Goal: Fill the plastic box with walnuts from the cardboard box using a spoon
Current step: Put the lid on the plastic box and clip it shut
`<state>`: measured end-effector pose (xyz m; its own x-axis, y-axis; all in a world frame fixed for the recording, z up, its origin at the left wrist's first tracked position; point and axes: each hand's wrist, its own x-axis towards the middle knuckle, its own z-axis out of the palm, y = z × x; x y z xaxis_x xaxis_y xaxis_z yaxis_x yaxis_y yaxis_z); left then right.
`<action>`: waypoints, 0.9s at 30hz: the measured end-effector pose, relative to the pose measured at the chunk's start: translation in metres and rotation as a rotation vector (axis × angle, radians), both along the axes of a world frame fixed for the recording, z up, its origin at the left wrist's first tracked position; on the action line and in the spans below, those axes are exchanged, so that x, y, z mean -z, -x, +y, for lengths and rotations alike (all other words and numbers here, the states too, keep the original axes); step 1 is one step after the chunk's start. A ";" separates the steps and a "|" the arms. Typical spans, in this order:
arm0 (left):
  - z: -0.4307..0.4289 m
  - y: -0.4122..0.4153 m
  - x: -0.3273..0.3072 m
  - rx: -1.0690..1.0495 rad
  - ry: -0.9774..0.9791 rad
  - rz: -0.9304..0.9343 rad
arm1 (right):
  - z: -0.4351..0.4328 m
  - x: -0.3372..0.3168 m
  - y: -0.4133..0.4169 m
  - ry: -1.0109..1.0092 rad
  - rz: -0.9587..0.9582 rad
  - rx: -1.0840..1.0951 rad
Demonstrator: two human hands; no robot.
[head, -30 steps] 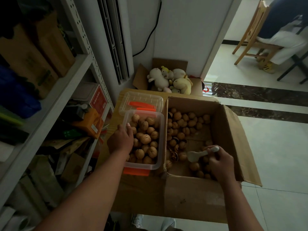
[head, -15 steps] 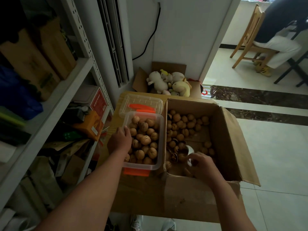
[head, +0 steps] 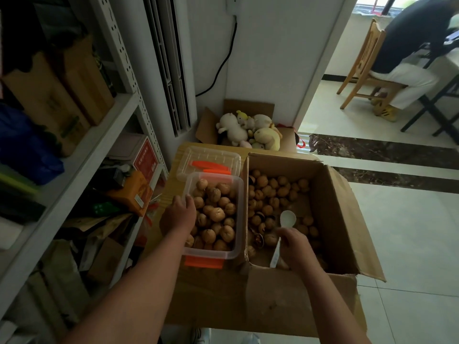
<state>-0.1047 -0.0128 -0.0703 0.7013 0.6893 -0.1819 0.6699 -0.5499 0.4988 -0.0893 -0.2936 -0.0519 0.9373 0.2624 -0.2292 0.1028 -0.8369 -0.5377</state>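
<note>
A grey metal shelf unit (head: 74, 150) fills the left side, stacked with cartons and packets. Beside it to the right stands the open cardboard box (head: 342, 219), flaps spread, its floor partly covered with loose walnuts (head: 268, 192), thickest toward the far wall and along the left side. In the room beyond the doorway a person sits on a wooden chair (head: 367, 70). Against the white wall behind the cardboard box is a smaller carton (head: 248, 105) holding plush toys (head: 248, 130).

The clear plastic box (head: 239, 219) sits on a tan surface, touching the left wall of the cardboard box. It is heaped nearly to its rim with walnuts, and an orange clasp shows at its near end. Its clear lid (head: 208, 157), with orange clips, lies just behind it.

The left hand (head: 178, 216) holds the left wall of the plastic box, fingers curled over the rim. The right hand (head: 295, 247) is inside the cardboard box, closed round the handle of the white spoon (head: 288, 218). The spoon's bowl points away from the person, just over the walnuts, and looks empty; the handle's end sticks out below the hand.
</note>
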 end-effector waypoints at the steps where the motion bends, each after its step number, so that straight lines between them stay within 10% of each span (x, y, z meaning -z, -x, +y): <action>1: 0.000 0.000 0.000 -0.005 0.014 0.005 | 0.008 -0.003 0.004 -0.105 -0.099 0.002; 5: 0.001 0.003 -0.002 0.017 0.002 0.042 | 0.056 -0.019 0.018 -0.448 -0.166 0.038; 13: 0.013 0.011 -0.006 0.152 -0.148 0.068 | 0.109 -0.023 0.020 -0.220 -0.172 -0.207; 27: 0.048 0.027 -0.002 0.076 0.077 -0.001 | 0.142 -0.012 0.009 -0.274 0.032 -0.006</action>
